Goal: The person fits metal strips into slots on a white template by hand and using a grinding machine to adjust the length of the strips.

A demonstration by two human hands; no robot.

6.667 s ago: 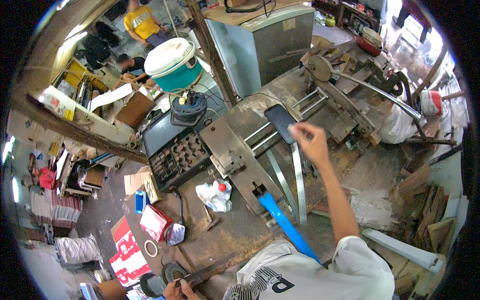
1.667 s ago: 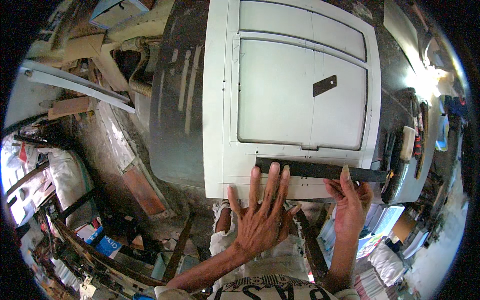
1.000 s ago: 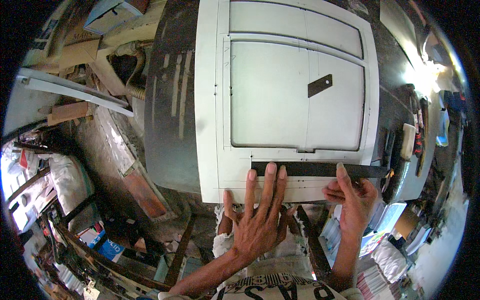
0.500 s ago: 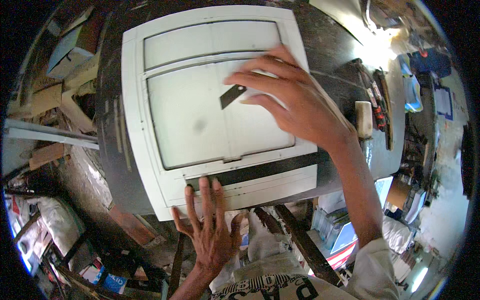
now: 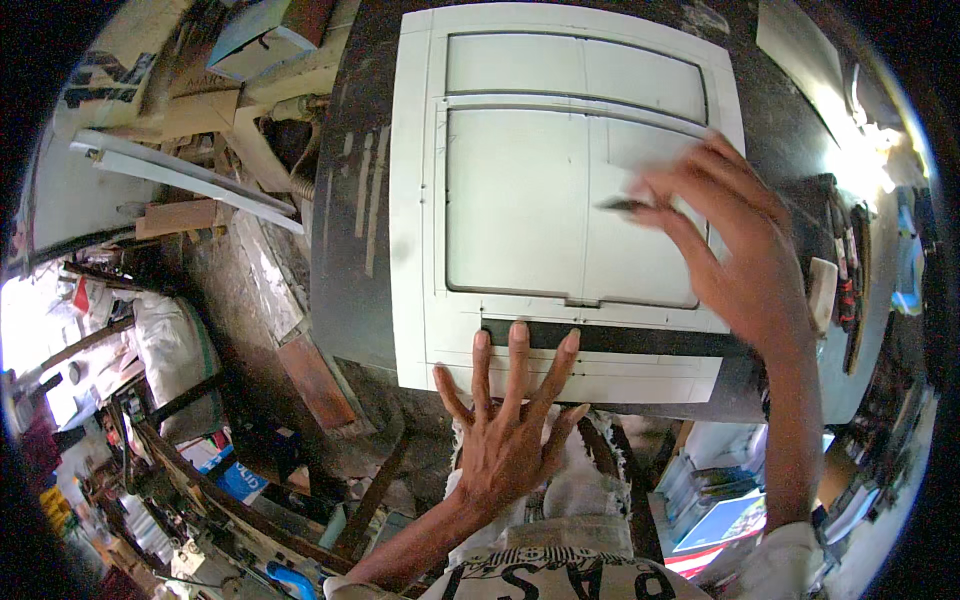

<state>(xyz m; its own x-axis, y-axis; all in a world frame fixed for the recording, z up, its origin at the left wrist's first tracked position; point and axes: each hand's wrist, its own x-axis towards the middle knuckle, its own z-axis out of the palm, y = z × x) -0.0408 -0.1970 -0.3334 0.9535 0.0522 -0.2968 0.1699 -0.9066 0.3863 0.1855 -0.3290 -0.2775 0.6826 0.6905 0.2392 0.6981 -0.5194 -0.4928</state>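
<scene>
A white board with a recessed two-part frame and thin drawn lines lies on a dark table. Along its near side runs a flat black straightedge, its right end reaching toward the board's edge. My left hand is open, fingers spread flat, with fingertips on the straightedge's left end and the board's near margin. Above the board's right half, my right hand pinches a small dark blade, smeared by motion. The blade's grip is hidden in the fingers.
On the table at the right lie a pale block and red-and-black handled tools. A bright light shines at the far right. Cardboard boxes and a white bar are at the left.
The view has shifted, so the board appears farther right. My right hand still holds the blade, now turned flatter. My left fingers are spread wider on the straightedge.
</scene>
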